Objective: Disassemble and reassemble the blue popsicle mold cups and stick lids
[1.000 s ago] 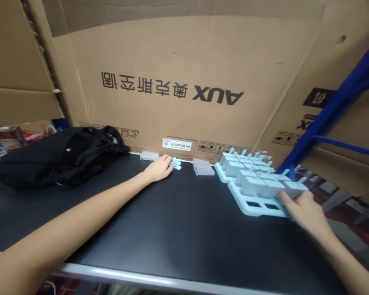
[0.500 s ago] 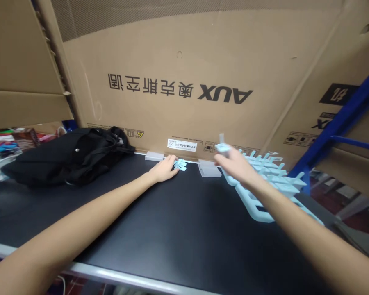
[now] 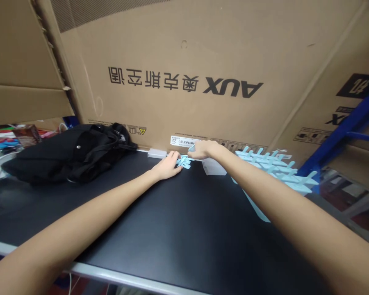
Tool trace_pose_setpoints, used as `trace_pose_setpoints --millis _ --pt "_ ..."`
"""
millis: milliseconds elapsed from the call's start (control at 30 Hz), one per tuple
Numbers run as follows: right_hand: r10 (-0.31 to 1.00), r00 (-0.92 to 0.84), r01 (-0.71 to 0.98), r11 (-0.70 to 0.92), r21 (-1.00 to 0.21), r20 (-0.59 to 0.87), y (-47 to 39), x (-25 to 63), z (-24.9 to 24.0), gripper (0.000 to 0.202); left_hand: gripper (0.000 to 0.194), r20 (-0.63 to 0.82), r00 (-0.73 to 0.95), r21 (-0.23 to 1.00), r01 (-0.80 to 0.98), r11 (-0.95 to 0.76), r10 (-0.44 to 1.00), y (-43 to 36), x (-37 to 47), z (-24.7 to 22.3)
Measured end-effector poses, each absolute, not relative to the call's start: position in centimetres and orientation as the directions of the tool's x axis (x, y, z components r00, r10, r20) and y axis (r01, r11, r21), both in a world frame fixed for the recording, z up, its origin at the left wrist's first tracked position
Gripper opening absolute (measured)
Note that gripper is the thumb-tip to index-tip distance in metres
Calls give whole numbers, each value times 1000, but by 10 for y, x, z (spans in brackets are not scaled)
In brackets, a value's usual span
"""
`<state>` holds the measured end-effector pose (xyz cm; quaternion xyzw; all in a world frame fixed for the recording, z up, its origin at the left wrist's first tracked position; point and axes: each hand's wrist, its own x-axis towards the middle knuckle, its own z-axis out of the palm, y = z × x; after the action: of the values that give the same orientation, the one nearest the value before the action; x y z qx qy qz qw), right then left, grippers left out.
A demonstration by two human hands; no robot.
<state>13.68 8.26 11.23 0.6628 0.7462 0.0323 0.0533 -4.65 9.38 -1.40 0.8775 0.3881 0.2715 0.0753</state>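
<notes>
My left hand (image 3: 168, 167) rests on the black tabletop (image 3: 160, 221), its thumb and fingers curled round a small heap of flat light-blue sticks (image 3: 184, 162). Just to the right and slightly higher, my right hand (image 3: 203, 149) is closed with its knuckles up. A bit of a light-blue piece (image 3: 192, 148) shows at its fingertips; the rest is hidden in the hand. Beyond my right forearm stands a light-blue ice-pop mould (image 3: 258, 211) with several stick handles (image 3: 272, 166) poking up from it. My forearm covers part of the mould.
A whitish translucent block (image 3: 214, 167) lies right of my hands, and another translucent block (image 3: 156, 153) lies left. A black bag (image 3: 70, 153) sits at the left. Behind rises a cardboard panel (image 3: 160, 110). A blue metal post (image 3: 341, 127) stands at the right; a metal edge (image 3: 126, 280) runs along the front.
My right hand has moved left from beside the mould to the heap of sticks, carrying its light-blue piece. My left hand stays at the heap. The view has shifted slightly.
</notes>
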Motion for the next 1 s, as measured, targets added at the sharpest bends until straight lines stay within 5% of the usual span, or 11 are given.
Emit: trace_pose_setpoints --millis 233,433,833,1000 --pt "992 -127 967 130 219 -27 82 125 127 71 27 427 546 323 652 -686 721 92 -46 -13" --pt "988 -155 970 155 186 -13 71 127 130 85 28 454 513 288 689 -665 728 88 -46 -11" --pt "883 -354 911 400 99 -310 3 220 118 46 31 462 730 104 518 -849 503 78 -40 -2" --pt "864 -452 877 475 65 -220 -12 239 90 50 35 386 802 102 453 -886 455 64 -24 -3"
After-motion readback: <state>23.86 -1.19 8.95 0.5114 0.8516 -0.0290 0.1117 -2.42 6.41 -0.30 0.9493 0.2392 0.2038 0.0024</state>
